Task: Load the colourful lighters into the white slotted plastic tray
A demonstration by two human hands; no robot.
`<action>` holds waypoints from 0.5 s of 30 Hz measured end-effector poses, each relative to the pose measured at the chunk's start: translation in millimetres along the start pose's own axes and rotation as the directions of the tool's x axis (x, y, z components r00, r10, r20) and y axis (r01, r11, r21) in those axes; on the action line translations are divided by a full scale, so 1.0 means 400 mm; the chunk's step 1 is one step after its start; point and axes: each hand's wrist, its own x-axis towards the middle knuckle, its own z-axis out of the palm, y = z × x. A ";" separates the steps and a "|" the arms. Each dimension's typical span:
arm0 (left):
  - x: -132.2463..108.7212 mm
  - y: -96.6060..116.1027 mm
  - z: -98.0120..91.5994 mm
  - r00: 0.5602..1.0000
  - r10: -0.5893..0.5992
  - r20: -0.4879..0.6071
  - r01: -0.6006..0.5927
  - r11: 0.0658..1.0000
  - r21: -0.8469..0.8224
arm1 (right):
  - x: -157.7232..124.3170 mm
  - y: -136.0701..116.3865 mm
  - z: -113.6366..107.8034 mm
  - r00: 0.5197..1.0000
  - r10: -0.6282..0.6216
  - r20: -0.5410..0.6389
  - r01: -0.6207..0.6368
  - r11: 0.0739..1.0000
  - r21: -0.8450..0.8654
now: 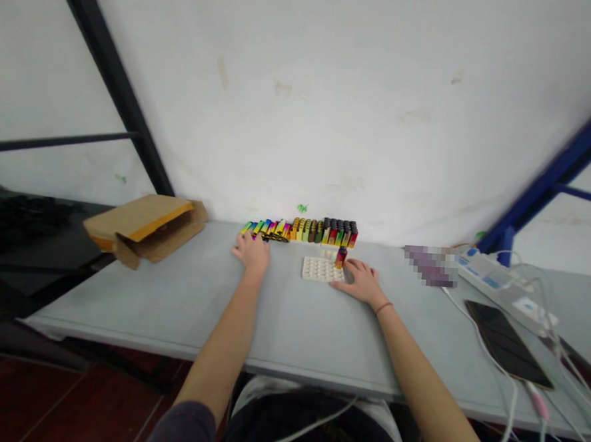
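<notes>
My left hand [253,250] is over the near side of a row of loose, brightly coloured lighters [276,227], its fingers apart and touching or just above them. Some of those lighters lie hidden behind the hand. To the right is a white tray [317,270] with a grid of holes. One red lighter [341,258] with a black top stands upright at its right end. My right hand [364,282] holds the tray's right end, thumb along the front edge and index finger near the red lighter.
Behind the tray stand filled blocks of upright lighters, one yellow and green [307,230], one mostly black-topped [339,232]. An open cardboard box [147,228] lies at the left. On the right are a dark phone [506,340], a power strip [506,290], a blurred purple item [430,266] and white cables.
</notes>
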 end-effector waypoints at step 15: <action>-0.007 0.032 0.051 0.922 0.168 0.349 -0.141 0.985 -0.101 | -0.010 0.011 0.011 0.999 -0.039 -0.023 0.040 0.999 0.037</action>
